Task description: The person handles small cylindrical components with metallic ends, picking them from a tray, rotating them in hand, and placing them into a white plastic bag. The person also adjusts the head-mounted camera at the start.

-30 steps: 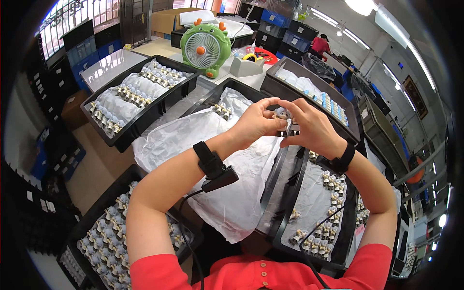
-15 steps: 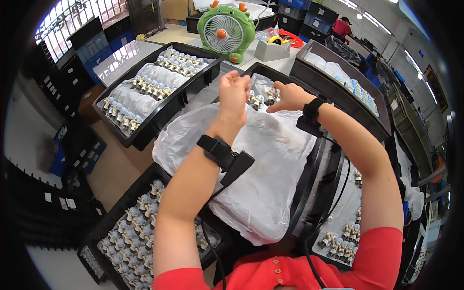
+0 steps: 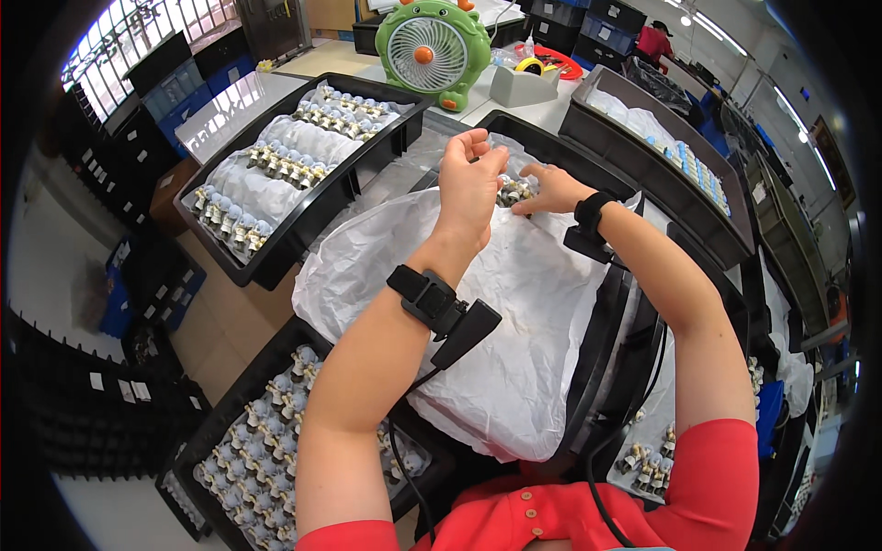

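White plastic sheet (image 3: 514,312) covers the centre tray (image 3: 606,340). Black tray (image 3: 303,220) of small metal parts at 10 o'clock, green fan (image 3: 434,50) at 12. Small parts cluster (image 3: 514,190) lies on the sheet's far edge. Left hand (image 3: 470,179) raised beside it, fingers loosely curled, holding nothing visible. Right hand (image 3: 551,190) flat, fingertips touching the cluster.

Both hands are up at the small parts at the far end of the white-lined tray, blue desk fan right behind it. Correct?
Not quite: the fan is green, with an orange hub, not blue. The rest holds in the head view: the left hand and the right hand are at the small parts at the far end of the white-lined tray, and the fan stands behind it.
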The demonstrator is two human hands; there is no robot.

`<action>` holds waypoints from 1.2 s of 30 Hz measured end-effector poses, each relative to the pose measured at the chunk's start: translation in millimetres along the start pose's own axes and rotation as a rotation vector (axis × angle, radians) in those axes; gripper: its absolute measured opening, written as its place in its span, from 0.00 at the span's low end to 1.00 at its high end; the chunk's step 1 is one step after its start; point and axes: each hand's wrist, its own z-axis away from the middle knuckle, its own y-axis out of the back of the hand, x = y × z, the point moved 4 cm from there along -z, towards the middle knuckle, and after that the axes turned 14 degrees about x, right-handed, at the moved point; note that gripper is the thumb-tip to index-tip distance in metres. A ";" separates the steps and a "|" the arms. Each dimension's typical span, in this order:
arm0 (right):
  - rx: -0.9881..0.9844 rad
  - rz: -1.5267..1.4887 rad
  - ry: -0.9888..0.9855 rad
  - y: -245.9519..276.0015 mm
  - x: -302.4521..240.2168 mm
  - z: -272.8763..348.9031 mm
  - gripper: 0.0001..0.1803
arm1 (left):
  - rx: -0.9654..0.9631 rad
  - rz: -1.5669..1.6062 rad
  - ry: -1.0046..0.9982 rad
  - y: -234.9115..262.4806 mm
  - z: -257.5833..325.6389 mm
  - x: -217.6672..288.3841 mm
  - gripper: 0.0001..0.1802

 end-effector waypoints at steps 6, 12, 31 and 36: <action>-0.049 -0.046 0.116 -7.7 14.3 -6.6 0.35 | -0.041 -0.061 0.004 -1.4 0.0 -2.2 0.19; -0.100 -0.032 0.004 -1.7 18.0 1.0 0.34 | -0.053 -0.107 0.002 -2.3 3.3 -1.1 0.19; 0.026 -0.020 0.024 0.6 19.7 4.2 0.26 | -0.153 -0.217 0.007 -6.3 5.4 -3.9 0.16; 0.040 -0.125 -0.125 2.1 26.3 8.5 0.25 | -0.161 -0.221 0.005 -6.9 6.3 -3.1 0.15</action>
